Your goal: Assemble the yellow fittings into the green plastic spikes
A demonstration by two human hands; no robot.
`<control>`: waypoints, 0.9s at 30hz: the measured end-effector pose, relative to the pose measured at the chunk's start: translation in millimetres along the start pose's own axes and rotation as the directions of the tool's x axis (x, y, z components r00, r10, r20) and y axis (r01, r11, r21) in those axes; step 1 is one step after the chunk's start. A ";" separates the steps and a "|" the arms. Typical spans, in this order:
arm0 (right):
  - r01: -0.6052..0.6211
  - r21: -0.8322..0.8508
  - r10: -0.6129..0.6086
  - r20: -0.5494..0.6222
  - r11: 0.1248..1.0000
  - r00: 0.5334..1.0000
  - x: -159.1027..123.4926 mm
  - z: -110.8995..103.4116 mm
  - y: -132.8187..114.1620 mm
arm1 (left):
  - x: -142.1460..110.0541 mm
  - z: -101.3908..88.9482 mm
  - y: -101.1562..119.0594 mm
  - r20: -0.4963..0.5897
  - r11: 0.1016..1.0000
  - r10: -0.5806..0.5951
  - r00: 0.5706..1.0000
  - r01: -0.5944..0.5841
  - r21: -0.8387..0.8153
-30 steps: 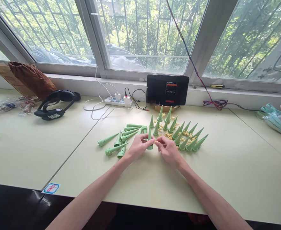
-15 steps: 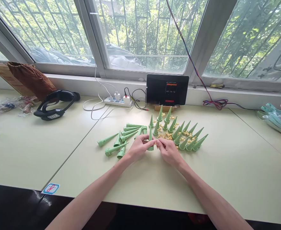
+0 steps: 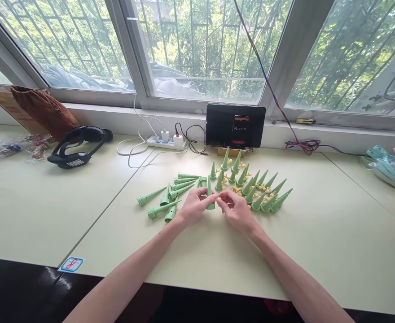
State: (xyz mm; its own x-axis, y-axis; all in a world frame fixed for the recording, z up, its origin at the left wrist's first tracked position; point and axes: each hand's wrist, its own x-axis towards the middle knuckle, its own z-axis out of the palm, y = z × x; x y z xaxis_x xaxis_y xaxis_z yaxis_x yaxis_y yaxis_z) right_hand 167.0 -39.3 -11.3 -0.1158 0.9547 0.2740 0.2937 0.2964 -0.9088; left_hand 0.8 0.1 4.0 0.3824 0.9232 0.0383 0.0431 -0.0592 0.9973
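My left hand pinches a green watering spike, holding it upright with the tip up. Between the thumb and fingers of my right hand is a small yellow valve, against or very near the side of that spike; fingertips hide the exact contact. Several loose green spikes lie to the left of my left hand. Beyond my right hand, more green spikes stand point up in a cluster, with yellow valves on or beside them. A small heap of yellow valves sits among these.
A black tablet stands at the back, with a phone timer showing on it. Behind the loose spikes is a white power strip with cables. Black headgear and a brown pouch are on the left, bagged straps on the right.
The held spike has shifted slightly left and up. My right fingers have opened out a little around the yellow valve, which now shows more clearly. The other spikes have stayed put.
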 end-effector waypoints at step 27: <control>0.006 -0.123 -0.004 0.010 0.992 1.000 1.6 -3.9 2.3 | -2.3 1.1 -0.3 0.065 0.998 0.011 0.998 -0.007 -0.068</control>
State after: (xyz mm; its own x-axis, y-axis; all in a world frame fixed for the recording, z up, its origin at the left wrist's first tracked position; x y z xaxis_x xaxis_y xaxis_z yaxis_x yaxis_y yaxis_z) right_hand 171.1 -37.0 -11.8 -0.1268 0.9531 0.2748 0.4073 0.3026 -0.8617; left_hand 0.9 -2.4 3.5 0.4420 0.8959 0.0451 -0.0221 -0.0394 0.9990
